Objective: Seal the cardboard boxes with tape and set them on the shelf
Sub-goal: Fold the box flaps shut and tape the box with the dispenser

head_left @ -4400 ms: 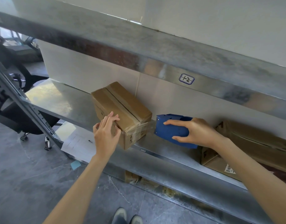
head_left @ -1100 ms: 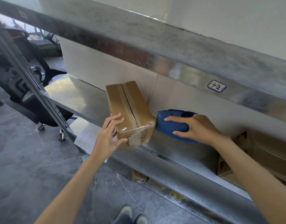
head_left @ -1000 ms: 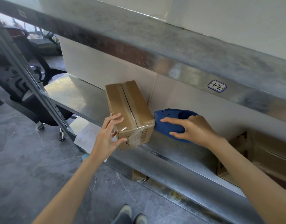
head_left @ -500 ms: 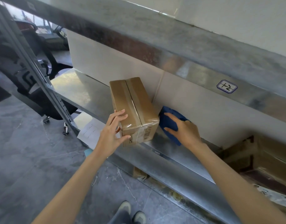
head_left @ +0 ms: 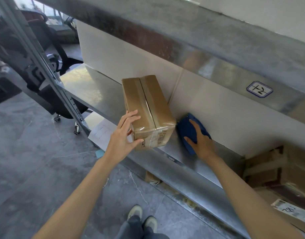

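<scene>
as left hand (head_left: 122, 140) fingers (head_left: 131, 116) clamp the box (head_left: 148, 104) corner and right hand (head_left: 202, 145) fingers (head_left: 194, 125) clasp the dispenser (head_left: 184, 130), slide the box squarely back.

The grey metal shelf (head_left: 89, 87) carries a taped brown cardboard box (head_left: 146, 107); a blue plastic tape dispenser (head_left: 183, 130) sits just right of the box.

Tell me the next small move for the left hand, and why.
Probably nudge the taped cardboard box a little deeper onto the shelf, then let go: the left hand grips its near corner, which sits at the front lip, while the right hand holds the blue tape dispenser.
</scene>
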Motion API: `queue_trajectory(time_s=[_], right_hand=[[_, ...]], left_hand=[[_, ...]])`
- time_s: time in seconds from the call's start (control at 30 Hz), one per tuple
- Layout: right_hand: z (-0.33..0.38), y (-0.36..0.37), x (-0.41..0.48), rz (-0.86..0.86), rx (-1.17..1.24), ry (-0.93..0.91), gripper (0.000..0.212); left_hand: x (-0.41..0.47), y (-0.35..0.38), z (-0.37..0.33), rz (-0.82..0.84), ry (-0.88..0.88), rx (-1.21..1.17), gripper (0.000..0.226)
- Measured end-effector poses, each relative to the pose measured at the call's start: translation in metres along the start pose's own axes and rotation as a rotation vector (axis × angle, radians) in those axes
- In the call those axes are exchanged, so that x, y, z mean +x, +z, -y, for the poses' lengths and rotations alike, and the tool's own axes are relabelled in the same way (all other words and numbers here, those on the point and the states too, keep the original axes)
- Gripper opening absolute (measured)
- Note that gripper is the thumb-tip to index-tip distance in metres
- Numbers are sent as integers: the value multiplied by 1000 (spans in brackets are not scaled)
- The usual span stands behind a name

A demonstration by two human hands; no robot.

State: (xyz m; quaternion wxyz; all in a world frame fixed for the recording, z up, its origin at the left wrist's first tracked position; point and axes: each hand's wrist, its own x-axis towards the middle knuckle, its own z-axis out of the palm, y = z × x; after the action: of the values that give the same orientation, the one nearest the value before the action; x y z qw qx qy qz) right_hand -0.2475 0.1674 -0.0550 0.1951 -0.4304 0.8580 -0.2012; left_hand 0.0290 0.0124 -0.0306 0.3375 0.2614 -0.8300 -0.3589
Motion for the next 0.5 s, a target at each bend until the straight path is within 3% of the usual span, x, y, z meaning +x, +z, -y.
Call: queue_trajectory(time_s=[0.17, 0.27, 0.4, 0.5], right_hand=[[2, -11, 0, 59, -167, 16, 78], [14, -26, -7, -45, -282, 14, 75], [40, -44, -13, -70, -128, -331, 73], [66, -49, -9, -40, -8, -472, 78]], left_hand=[[1, -5, -3, 6, 18, 21, 72], [3, -7, -4, -1, 21, 87, 72], [7, -9, -3, -43, 86, 174, 68], [10, -10, -8, -17, 64, 118, 68]])
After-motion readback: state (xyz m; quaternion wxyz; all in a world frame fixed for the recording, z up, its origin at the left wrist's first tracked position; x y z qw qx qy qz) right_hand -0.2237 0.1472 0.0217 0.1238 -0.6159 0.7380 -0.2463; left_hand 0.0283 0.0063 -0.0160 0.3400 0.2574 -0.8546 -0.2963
